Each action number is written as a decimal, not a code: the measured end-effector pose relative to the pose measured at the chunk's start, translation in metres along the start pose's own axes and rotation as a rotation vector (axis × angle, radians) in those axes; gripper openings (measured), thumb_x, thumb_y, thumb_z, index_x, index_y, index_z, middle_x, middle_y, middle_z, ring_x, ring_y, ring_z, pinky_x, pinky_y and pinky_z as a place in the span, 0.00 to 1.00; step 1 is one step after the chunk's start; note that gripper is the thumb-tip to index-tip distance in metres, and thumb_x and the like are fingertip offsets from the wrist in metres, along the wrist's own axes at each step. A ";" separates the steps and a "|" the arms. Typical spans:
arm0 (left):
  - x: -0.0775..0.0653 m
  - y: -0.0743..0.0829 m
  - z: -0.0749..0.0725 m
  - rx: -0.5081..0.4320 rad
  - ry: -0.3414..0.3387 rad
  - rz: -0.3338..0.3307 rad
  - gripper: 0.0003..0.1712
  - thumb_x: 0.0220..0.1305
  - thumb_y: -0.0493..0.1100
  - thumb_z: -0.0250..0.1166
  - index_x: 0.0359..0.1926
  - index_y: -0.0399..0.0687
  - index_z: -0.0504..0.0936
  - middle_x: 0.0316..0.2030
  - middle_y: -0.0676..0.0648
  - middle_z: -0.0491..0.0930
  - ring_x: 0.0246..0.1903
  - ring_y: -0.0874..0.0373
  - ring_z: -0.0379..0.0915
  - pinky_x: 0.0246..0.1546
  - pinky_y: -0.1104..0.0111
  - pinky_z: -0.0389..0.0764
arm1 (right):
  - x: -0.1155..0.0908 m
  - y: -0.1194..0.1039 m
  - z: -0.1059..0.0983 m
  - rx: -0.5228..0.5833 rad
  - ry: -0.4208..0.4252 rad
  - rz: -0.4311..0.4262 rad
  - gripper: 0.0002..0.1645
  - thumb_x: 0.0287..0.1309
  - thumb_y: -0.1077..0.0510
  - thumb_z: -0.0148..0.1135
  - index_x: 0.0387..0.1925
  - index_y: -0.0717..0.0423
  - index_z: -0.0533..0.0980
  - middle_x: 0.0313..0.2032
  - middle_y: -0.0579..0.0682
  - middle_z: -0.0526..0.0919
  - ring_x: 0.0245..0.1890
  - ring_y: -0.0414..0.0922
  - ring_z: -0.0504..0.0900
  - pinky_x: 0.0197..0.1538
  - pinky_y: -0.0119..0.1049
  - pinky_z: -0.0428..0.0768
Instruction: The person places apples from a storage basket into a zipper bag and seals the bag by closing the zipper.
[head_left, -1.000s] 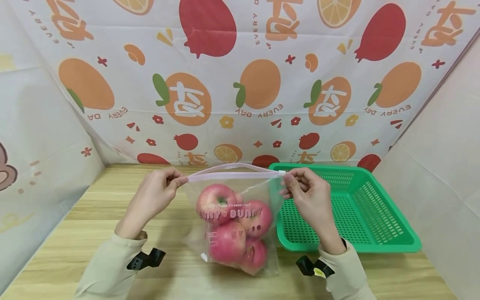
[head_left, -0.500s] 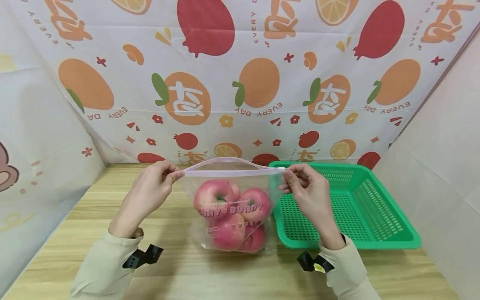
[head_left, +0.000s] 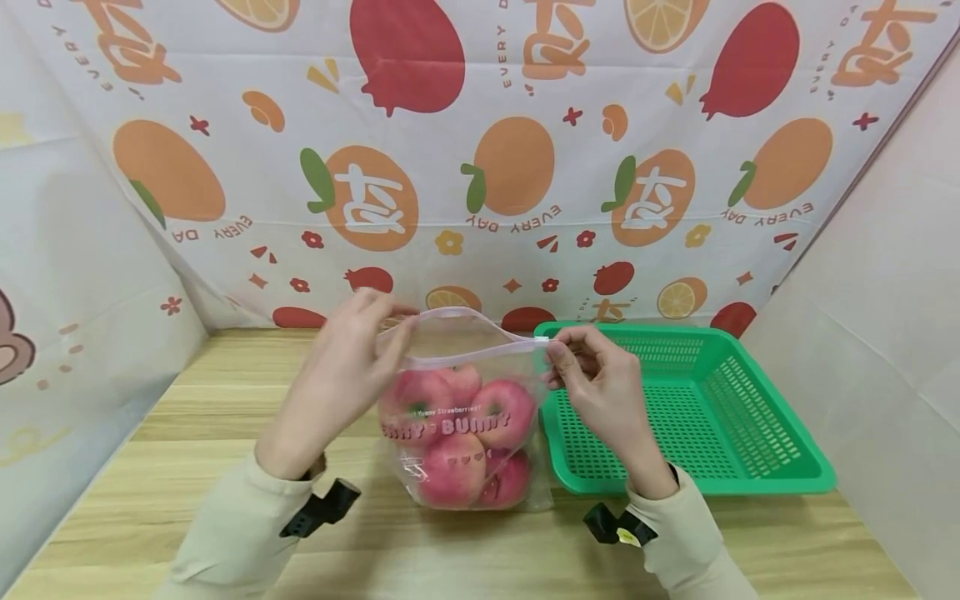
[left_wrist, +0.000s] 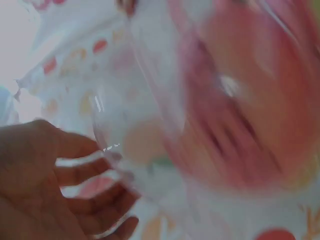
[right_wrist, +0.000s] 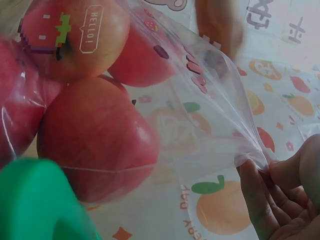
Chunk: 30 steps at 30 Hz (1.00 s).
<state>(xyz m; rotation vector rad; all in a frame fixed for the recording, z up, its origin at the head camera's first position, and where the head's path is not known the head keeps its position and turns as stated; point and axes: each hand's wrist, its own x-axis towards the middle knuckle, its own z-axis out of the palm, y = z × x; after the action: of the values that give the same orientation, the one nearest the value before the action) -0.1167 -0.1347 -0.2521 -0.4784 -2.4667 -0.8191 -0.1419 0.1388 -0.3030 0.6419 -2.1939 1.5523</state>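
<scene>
A clear zip bag (head_left: 472, 357) with a pink-lilac slider strip stands on the table, holding several red apples (head_left: 453, 473). Its mouth gapes at the top. My right hand (head_left: 606, 396) pinches the bag's right top corner by the white slider (head_left: 542, 340); the right wrist view shows thumb and fingers gathering the film. My left hand (head_left: 341, 379), blurred, is at the bag's left top edge. In the left wrist view its fingers (left_wrist: 82, 175) are spread and loosely bent next to the bag's rim, and whether they touch it is hard to tell.
Right of the bag a green plastic basket (head_left: 750, 486) sits on the wooden table (head_left: 247, 392), partly behind my right hand. A fruit-printed cloth (head_left: 442, 183) hangs along the back, with pale walls at both sides.
My left hand has let go of the left top corner and moved right and up along the mouth, which gapes wider. My right hand has shifted slightly left, still pinching. The bag now stands more upright.
</scene>
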 end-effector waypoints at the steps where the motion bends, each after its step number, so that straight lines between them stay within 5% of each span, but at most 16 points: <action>1: 0.002 0.007 0.005 -0.017 0.004 0.056 0.09 0.69 0.35 0.65 0.48 0.37 0.85 0.42 0.39 0.80 0.39 0.46 0.75 0.38 0.57 0.77 | 0.000 -0.001 0.001 -0.007 0.003 -0.012 0.04 0.69 0.62 0.62 0.40 0.60 0.79 0.28 0.54 0.86 0.24 0.41 0.86 0.30 0.40 0.87; 5: 0.009 0.031 0.026 -0.028 -0.001 0.241 0.10 0.66 0.36 0.69 0.47 0.38 0.85 0.41 0.42 0.82 0.39 0.48 0.78 0.39 0.60 0.80 | -0.001 -0.004 0.005 -0.027 0.007 -0.040 0.04 0.70 0.61 0.62 0.40 0.59 0.79 0.27 0.52 0.85 0.24 0.40 0.85 0.29 0.41 0.87; 9: 0.014 0.046 0.045 -0.013 -0.016 0.318 0.12 0.65 0.39 0.72 0.47 0.40 0.85 0.40 0.44 0.82 0.39 0.50 0.79 0.40 0.61 0.81 | -0.003 -0.007 0.009 -0.028 0.002 -0.049 0.03 0.70 0.61 0.61 0.41 0.58 0.78 0.28 0.50 0.84 0.24 0.40 0.85 0.30 0.43 0.87; 17: 0.018 0.052 0.061 -0.048 -0.003 0.371 0.09 0.61 0.42 0.74 0.41 0.44 0.88 0.38 0.48 0.83 0.36 0.54 0.79 0.38 0.64 0.80 | -0.008 -0.009 0.013 -0.041 0.006 -0.067 0.03 0.70 0.61 0.61 0.42 0.57 0.78 0.29 0.50 0.82 0.26 0.40 0.86 0.29 0.39 0.87; 30: 0.017 0.049 0.066 -0.018 0.011 0.375 0.05 0.61 0.42 0.74 0.37 0.47 0.88 0.33 0.53 0.87 0.40 0.55 0.82 0.54 0.56 0.80 | -0.014 -0.006 0.014 -0.016 0.034 -0.110 0.02 0.70 0.64 0.61 0.41 0.57 0.78 0.31 0.49 0.84 0.26 0.40 0.85 0.29 0.43 0.88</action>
<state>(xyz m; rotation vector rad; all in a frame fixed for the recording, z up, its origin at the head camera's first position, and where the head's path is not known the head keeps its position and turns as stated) -0.1305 -0.0534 -0.2665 -0.9060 -2.2587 -0.6850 -0.1279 0.1259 -0.3105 0.7133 -2.1071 1.4782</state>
